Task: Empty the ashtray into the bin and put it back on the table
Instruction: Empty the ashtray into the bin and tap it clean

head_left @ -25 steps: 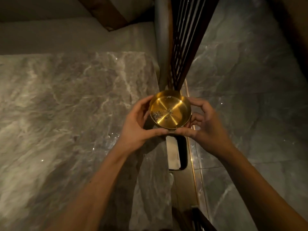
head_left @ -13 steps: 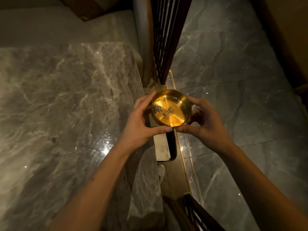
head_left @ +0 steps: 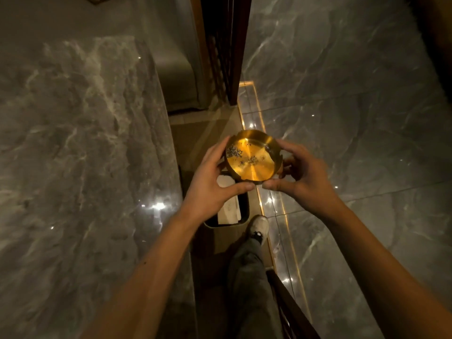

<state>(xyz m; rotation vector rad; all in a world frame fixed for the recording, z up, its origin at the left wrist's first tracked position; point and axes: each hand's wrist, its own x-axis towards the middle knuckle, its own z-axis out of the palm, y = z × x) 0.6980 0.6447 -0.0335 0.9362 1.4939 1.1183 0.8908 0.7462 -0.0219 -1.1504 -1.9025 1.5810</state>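
**Ashtray held over the bin**

Both hands cup a round gold ashtray (head_left: 253,158), left hand (head_left: 212,185) and right hand (head_left: 299,178) on opposite sides, thumbs under its near rim. Grey ash flecks lie inside. Below, a bin (head_left: 244,211) stands beside the marble table (head_left: 80,155).

Both bare forearms are reaching forward and angling inward. The left hand (head_left: 208,189) and the right hand (head_left: 302,178) are cupping toward each other, thumbs nearly meeting below and fingers (head_left: 215,152) curling round, both gripping the ashtray (head_left: 253,157).

bin (head_left: 241,217), maybe shoe (head_left: 259,227), on floor (head_left: 342,99)
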